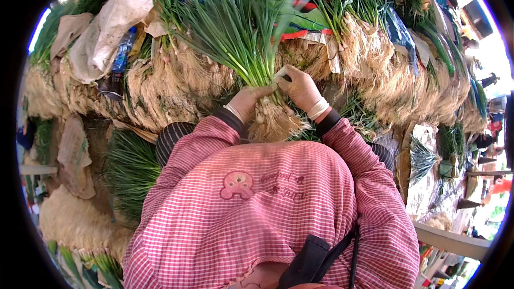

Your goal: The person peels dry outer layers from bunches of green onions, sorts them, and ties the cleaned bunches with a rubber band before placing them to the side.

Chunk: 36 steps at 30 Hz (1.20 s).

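Note:
A bunch of green onions (243, 48) stands in front of my chest, leaves fanned up and away from me. Its pale bulbs and tangled roots (274, 120) hang toward my lap. My left hand (249, 101) is closed round the lower stalks from the left side. From the right, my right hand (299, 90) pinches at the stalks just above the bulbs, thumb and forefinger bent into a ring. Whether a tie or single stalk is between those fingertips is too small to tell. Both hands wear thin gloves with pale cuffs at the wrists.
A long heap of green onions (166, 83), roots toward me, runs across ahead. On it lie a pale sack (115, 29), a blue-labelled bottle (124, 51) and colourful striped cloth (305, 16). More greens (131, 168) lie by my left side. Several people are far right.

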Each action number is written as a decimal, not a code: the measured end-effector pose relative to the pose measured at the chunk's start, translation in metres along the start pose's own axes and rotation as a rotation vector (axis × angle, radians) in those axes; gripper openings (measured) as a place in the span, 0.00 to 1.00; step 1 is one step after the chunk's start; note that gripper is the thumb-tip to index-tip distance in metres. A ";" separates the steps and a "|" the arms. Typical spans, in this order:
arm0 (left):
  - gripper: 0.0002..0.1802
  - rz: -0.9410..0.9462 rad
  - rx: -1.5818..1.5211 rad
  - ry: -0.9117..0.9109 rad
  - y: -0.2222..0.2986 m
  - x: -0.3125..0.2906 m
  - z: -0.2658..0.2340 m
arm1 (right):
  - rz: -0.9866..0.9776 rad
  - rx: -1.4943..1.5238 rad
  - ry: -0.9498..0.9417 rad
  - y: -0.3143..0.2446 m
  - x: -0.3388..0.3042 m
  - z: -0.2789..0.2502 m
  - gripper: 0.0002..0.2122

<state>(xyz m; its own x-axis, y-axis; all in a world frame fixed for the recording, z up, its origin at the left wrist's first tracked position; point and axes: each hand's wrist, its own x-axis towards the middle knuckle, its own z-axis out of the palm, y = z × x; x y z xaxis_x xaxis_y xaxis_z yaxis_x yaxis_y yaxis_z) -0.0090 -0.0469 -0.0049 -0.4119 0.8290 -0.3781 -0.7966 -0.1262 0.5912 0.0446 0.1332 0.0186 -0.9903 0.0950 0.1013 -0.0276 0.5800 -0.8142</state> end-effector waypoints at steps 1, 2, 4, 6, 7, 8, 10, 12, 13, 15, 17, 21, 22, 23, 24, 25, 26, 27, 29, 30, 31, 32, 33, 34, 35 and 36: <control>0.17 -0.019 0.025 -0.018 0.004 -0.007 0.005 | -0.040 -0.115 0.005 0.002 -0.001 -0.001 0.10; 0.17 -0.039 0.049 -0.037 0.006 -0.012 0.009 | -0.080 -0.230 0.009 0.003 0.000 -0.003 0.09; 0.16 -0.006 -0.013 -0.099 0.006 -0.016 0.010 | -0.026 -0.452 0.050 0.001 0.010 -0.008 0.12; 0.15 0.021 -0.133 -0.226 0.003 -0.010 0.008 | -0.047 -0.292 0.120 0.053 0.025 -0.011 0.13; 0.16 0.025 -0.158 -0.234 0.001 -0.009 0.007 | -0.071 -0.097 0.105 0.050 0.029 -0.013 0.15; 0.16 0.025 -0.131 -0.227 0.002 -0.008 0.006 | 0.148 0.272 -0.018 0.047 0.033 -0.011 0.15; 0.17 0.003 -0.113 -0.226 0.000 -0.013 0.007 | 0.323 0.758 -0.109 0.021 0.038 0.006 0.13; 0.17 -0.018 -0.114 -0.251 0.002 -0.011 0.009 | 0.255 0.968 -0.076 0.027 0.041 0.018 0.11; 0.17 -0.011 -0.090 -0.226 0.002 -0.011 0.011 | 0.234 1.067 -0.084 0.031 0.041 0.020 0.11; 0.18 0.006 -0.052 -0.168 0.000 -0.011 0.012 | 0.366 1.047 -0.031 0.028 0.034 0.017 0.11; 0.20 0.033 -0.034 -0.156 -0.004 -0.007 0.006 | 0.447 1.105 0.036 0.014 0.023 0.012 0.09; 0.19 0.017 -0.062 -0.147 0.000 -0.007 0.014 | 0.439 1.707 0.064 0.048 0.010 -0.003 0.05; 0.19 0.054 -0.061 -0.128 -0.001 -0.009 0.014 | 0.382 1.703 0.064 0.061 0.006 -0.015 0.06; 0.19 0.092 -0.059 -0.108 -0.003 -0.011 0.016 | 0.325 1.699 0.062 0.070 0.000 -0.026 0.07; 0.20 0.134 -0.031 -0.095 -0.002 -0.014 0.015 | 0.373 1.460 0.016 0.065 -0.008 -0.039 0.08; 0.19 0.146 0.013 -0.097 -0.001 -0.013 0.015 | 0.286 0.923 -0.174 0.069 -0.013 -0.055 0.10; 0.19 0.159 0.057 -0.100 0.000 -0.010 0.013 | 0.042 0.239 -0.381 0.073 -0.020 -0.059 0.12; 0.19 0.170 0.090 -0.099 -0.001 -0.008 0.011 | 0.042 -0.052 -0.418 0.063 -0.022 -0.057 0.12; 0.18 0.123 0.150 -0.075 -0.001 -0.007 0.007 | -0.007 -0.667 -0.525 0.042 -0.025 -0.053 0.15; 0.18 0.068 0.192 -0.041 -0.001 -0.007 0.007 | -0.101 -0.528 -0.250 0.046 -0.021 -0.052 0.15; 0.18 0.083 0.219 -0.035 -0.003 -0.005 0.009 | -0.197 -0.383 0.025 0.037 -0.012 -0.050 0.16; 0.18 0.096 0.241 -0.027 -0.007 -0.005 0.011 | -0.161 -0.256 0.089 0.027 0.000 -0.050 0.17; 0.18 0.173 0.329 -0.040 -0.011 -0.005 0.010 | -0.129 -0.123 0.153 0.002 0.015 -0.049 0.18; 0.17 0.182 0.361 -0.074 -0.012 -0.006 0.013 | -0.122 -0.171 0.131 -0.005 0.027 -0.044 0.17; 0.17 0.190 0.390 -0.110 -0.011 -0.008 0.015 | -0.112 -0.221 0.108 -0.009 0.039 -0.040 0.16; 0.17 0.199 0.411 -0.104 -0.011 -0.008 0.016 | -0.154 -0.517 0.106 -0.002 0.051 -0.037 0.13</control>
<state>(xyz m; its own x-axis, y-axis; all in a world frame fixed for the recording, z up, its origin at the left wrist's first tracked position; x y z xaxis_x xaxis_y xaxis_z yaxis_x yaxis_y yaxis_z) 0.0098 -0.0431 0.0028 -0.4754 0.8637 -0.1674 -0.4563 -0.0794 0.8863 -0.0011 0.1666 0.0467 -0.9602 0.0434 0.2760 -0.0740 0.9131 -0.4009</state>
